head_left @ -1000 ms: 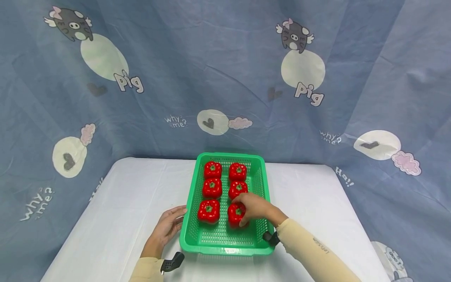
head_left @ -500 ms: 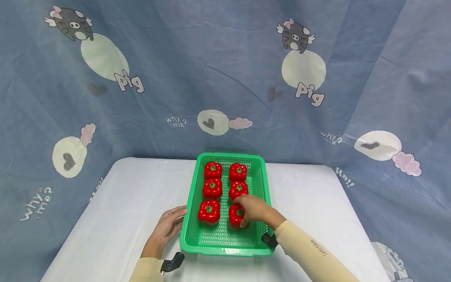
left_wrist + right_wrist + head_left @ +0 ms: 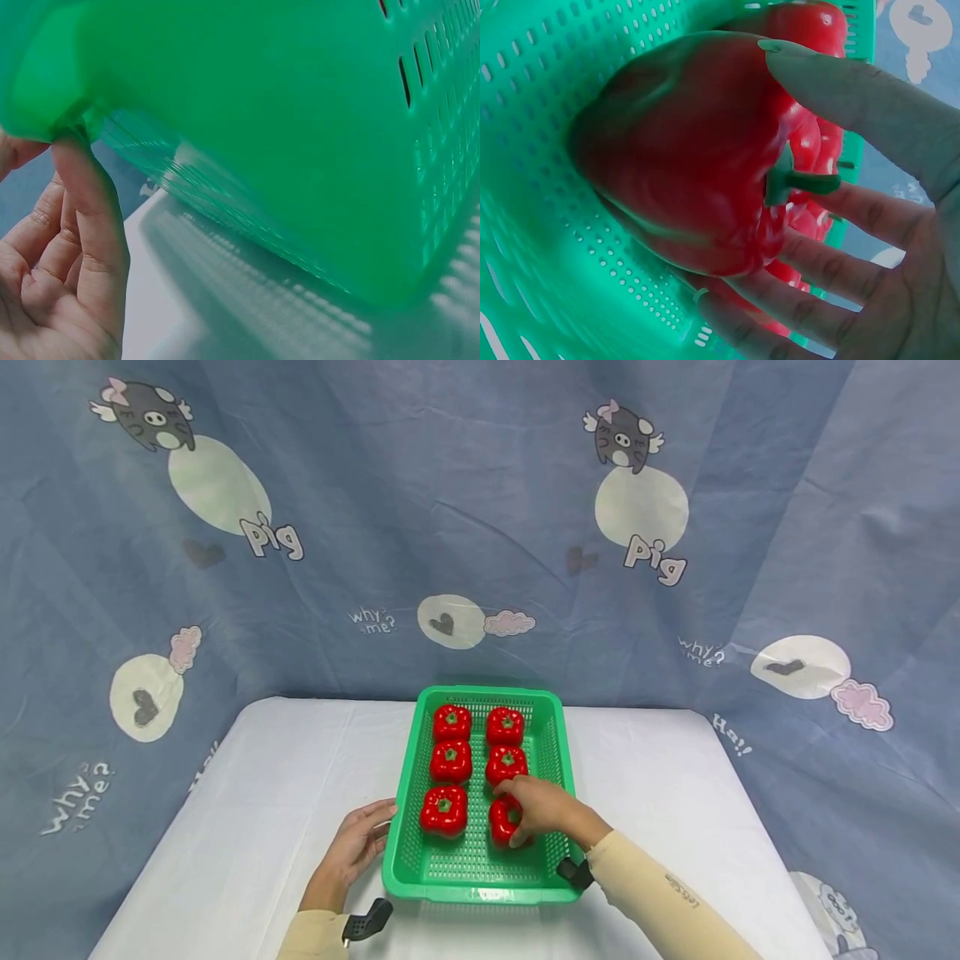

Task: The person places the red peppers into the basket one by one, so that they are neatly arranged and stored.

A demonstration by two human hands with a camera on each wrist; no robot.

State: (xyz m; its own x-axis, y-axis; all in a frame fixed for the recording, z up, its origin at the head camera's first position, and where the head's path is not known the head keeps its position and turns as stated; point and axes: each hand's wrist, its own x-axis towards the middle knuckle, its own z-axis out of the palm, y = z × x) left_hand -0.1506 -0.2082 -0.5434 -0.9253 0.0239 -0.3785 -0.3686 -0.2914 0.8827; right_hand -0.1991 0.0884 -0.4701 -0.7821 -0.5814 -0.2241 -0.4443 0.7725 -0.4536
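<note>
A green plastic basket (image 3: 480, 894) holds red bell peppers in two columns. My right hand (image 3: 542, 806) grips the front bell pepper of the right column (image 3: 504, 823), stem up. In the right wrist view, the thumb (image 3: 840, 79) lies along one side of this bell pepper (image 3: 682, 150) and the fingers curve round the other. My left hand (image 3: 360, 839) is at the basket's left rim. There, in the left wrist view, the thumb and index finger (image 3: 86, 202) pinch the rim from below; their tips are partly hidden by it.
The left column has a front (image 3: 444, 811), middle (image 3: 451, 762) and back bell pepper (image 3: 452, 724). Two more, middle (image 3: 506, 764) and back (image 3: 506, 727), sit beyond my right hand. A white-covered table (image 3: 645, 752) meets a blue printed curtain (image 3: 480, 510) behind.
The front right bell pepper has shifted slightly right and toward me, with my right hand still round it. My left hand and the basket have stayed put.
</note>
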